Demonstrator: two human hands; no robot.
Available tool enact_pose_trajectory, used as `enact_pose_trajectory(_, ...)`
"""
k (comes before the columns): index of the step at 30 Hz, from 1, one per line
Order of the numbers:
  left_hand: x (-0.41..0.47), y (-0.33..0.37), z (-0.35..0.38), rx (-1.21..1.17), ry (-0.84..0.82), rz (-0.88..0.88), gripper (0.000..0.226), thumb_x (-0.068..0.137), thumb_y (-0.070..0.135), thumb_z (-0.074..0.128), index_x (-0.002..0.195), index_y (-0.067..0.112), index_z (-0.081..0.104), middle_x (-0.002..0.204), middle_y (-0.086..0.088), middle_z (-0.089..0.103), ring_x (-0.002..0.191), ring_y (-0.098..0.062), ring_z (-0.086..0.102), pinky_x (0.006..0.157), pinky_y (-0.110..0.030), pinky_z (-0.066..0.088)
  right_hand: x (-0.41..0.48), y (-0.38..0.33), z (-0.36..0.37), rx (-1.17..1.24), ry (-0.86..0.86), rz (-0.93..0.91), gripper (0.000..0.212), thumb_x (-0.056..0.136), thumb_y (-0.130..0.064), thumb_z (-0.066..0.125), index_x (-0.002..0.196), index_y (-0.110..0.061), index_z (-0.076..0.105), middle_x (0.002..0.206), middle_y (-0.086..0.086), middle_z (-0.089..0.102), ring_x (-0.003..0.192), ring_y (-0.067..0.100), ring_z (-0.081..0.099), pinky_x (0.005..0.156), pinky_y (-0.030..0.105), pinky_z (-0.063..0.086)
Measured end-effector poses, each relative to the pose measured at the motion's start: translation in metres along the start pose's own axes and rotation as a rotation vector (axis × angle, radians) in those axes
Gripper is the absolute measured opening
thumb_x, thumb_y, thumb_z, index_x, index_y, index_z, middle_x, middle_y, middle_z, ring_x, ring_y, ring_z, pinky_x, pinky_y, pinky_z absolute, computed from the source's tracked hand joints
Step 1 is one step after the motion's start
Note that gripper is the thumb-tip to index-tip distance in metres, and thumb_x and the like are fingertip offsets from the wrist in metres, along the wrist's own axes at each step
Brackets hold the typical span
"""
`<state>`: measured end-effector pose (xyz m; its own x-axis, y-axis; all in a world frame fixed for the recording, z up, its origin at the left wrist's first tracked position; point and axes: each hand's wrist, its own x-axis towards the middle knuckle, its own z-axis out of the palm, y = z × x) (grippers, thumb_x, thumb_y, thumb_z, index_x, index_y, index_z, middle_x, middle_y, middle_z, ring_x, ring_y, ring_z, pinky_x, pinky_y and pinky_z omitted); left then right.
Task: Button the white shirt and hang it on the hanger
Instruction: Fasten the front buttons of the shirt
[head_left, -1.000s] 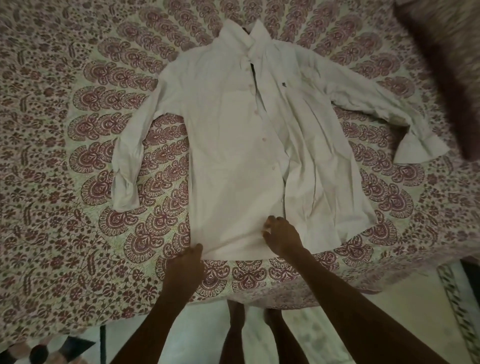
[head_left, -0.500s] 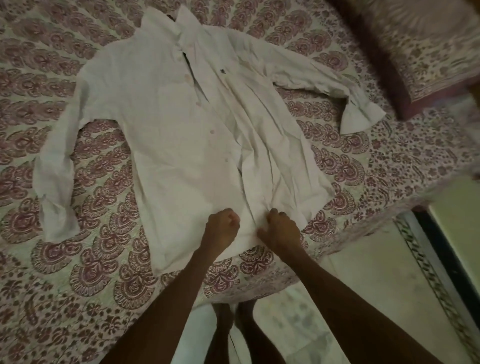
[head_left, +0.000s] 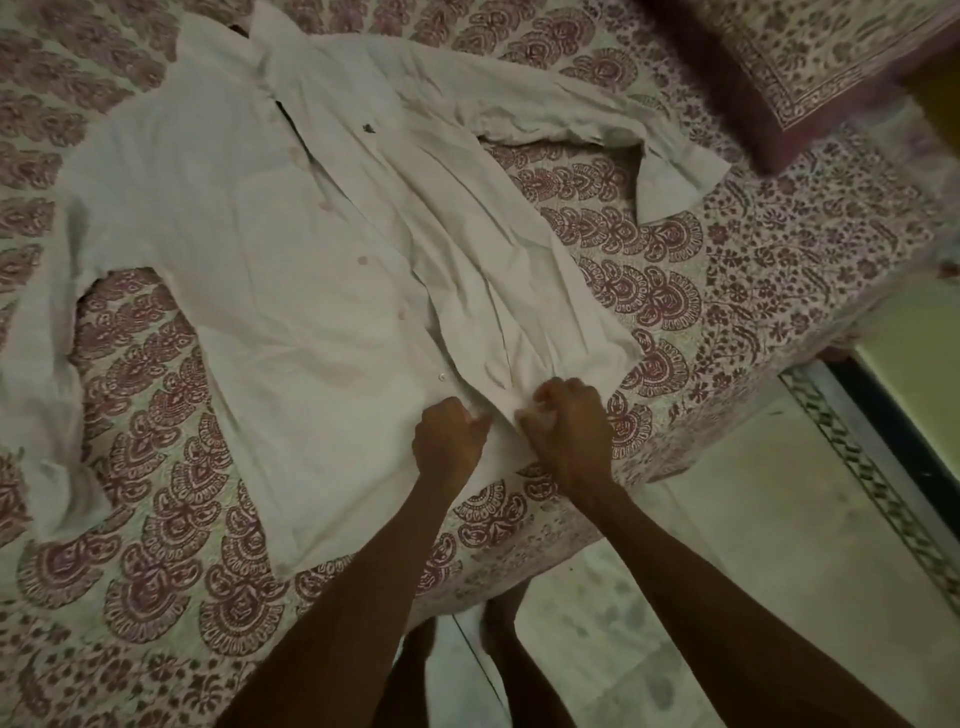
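Left hand (head_left: 448, 435) and right hand (head_left: 569, 423), fingers curled, pinch one white shirt (head_left: 291, 249) at its hem on the bed (head_left: 779, 249); five buttons visible.

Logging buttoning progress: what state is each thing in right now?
white long-sleeved shirt: flat on the bed, front apparently unbuttoned.
left hand: pinching the shirt's lower front edge.
right hand: pinching the facing front edge.
maroon-patterned bedsheet: spread under the shirt.

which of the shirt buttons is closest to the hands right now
The lowest visible button on the white shirt, just above the left hand. The other buttons run up the shirt front toward the collar, each farther away.
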<state>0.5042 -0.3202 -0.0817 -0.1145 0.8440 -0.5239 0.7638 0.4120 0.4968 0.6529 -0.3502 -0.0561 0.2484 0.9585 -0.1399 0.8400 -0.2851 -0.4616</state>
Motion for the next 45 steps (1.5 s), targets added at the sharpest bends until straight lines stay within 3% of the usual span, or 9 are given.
enact_pose_trajectory(3,-0.003,0.001,0.002,-0.022,0.076,0.016,0.015,0.087,0.027,0.058,0.082,0.014,0.062,0.088,-0.007,0.067,0.089,-0.030,0.064,0.068,-0.035,0.047,-0.010,-0.010,0.018,-0.160,-0.157,-0.122,0.044,0.079,-0.049,0.067,0.107,-0.016,0.058,0.102,0.006,0.059,0.092,0.026,0.055,0.071,0.038,0.049)
enact_pose_trajectory(7,0.005,-0.012,-0.006,-0.114,0.190,0.146,0.004,0.088,0.015,0.059,0.089,0.012,0.057,0.093,-0.005,0.061,0.090,-0.026,0.059,0.075,-0.038,0.046,-0.008,-0.021,0.034,-0.264,-0.192,-0.073,0.043,0.086,-0.039,0.060,0.118,-0.012,0.052,0.110,0.010,0.057,0.098,0.032,0.057,0.071,0.039,0.049)
enact_pose_trajectory(13,0.029,-0.016,-0.025,-0.187,0.202,0.252,0.032,0.085,0.015,0.068,0.114,0.015,0.054,0.103,-0.004,0.055,0.089,-0.019,0.053,0.076,-0.033,0.046,-0.011,-0.038,0.042,-0.296,-0.083,-0.100,0.047,0.082,-0.051,0.058,0.109,-0.013,0.056,0.100,0.009,0.060,0.089,0.031,0.057,0.067,0.040,0.051)
enact_pose_trajectory(19,0.054,-0.025,-0.037,-0.150,0.137,0.332,0.011,0.087,0.008,0.060,0.089,0.015,0.069,0.089,-0.003,0.068,0.085,-0.020,0.064,0.073,-0.032,0.052,0.022,-0.067,0.050,-0.372,0.004,-0.193,0.015,0.085,-0.019,0.059,0.097,-0.010,0.059,0.093,0.011,0.060,0.082,0.031,0.056,0.062,0.037,0.044)
enact_pose_trajectory(22,0.061,-0.026,-0.043,-0.124,0.072,0.319,0.007,0.083,0.013,0.068,0.087,0.018,0.070,0.089,0.000,0.068,0.083,-0.018,0.064,0.076,-0.034,0.054,0.040,-0.079,0.055,-0.199,-0.083,-0.096,0.012,0.083,-0.005,0.055,0.093,-0.006,0.061,0.090,0.012,0.062,0.082,0.032,0.059,0.059,0.034,0.039)
enact_pose_trajectory(27,0.061,-0.027,-0.043,-0.009,0.024,0.425,0.007,0.087,0.016,0.067,0.091,0.013,0.062,0.093,-0.003,0.060,0.088,-0.021,0.060,0.077,-0.036,0.051,0.055,-0.065,0.052,0.186,-0.130,0.196,0.010,0.081,-0.011,0.065,0.080,-0.009,0.075,0.078,0.006,0.073,0.073,0.020,0.066,0.066,0.027,0.047)
enact_pose_trajectory(31,0.067,-0.023,-0.049,0.123,-0.079,0.494,0.012,0.086,0.002,0.060,0.088,0.013,0.058,0.100,-0.006,0.059,0.094,-0.024,0.058,0.082,-0.035,0.048,0.057,-0.059,0.036,0.533,-0.198,0.476,0.005,0.079,-0.008,0.077,0.076,-0.011,0.075,0.074,0.005,0.072,0.071,0.021,0.068,0.073,0.038,0.059)
enact_pose_trajectory(37,0.078,-0.026,-0.058,-0.226,-0.178,0.242,0.009,0.077,0.003,0.070,0.076,0.013,0.069,0.075,-0.006,0.070,0.071,-0.021,0.068,0.068,-0.030,0.058,0.057,-0.077,0.032,0.474,-0.255,0.344,0.008,0.077,-0.014,0.081,0.081,-0.015,0.074,0.076,0.003,0.073,0.062,0.009,0.062,0.068,0.028,0.055)
enact_pose_trajectory(45,0.082,-0.028,-0.075,-0.622,-0.417,0.045,0.013,0.079,-0.005,0.072,0.090,0.002,0.070,0.093,-0.024,0.070,0.073,-0.022,0.069,0.065,-0.022,0.058,0.063,-0.081,0.040,0.189,-0.099,0.134,0.017,0.075,-0.005,0.072,0.089,-0.010,0.078,0.082,0.003,0.076,0.066,0.007,0.061,0.066,0.014,0.049)
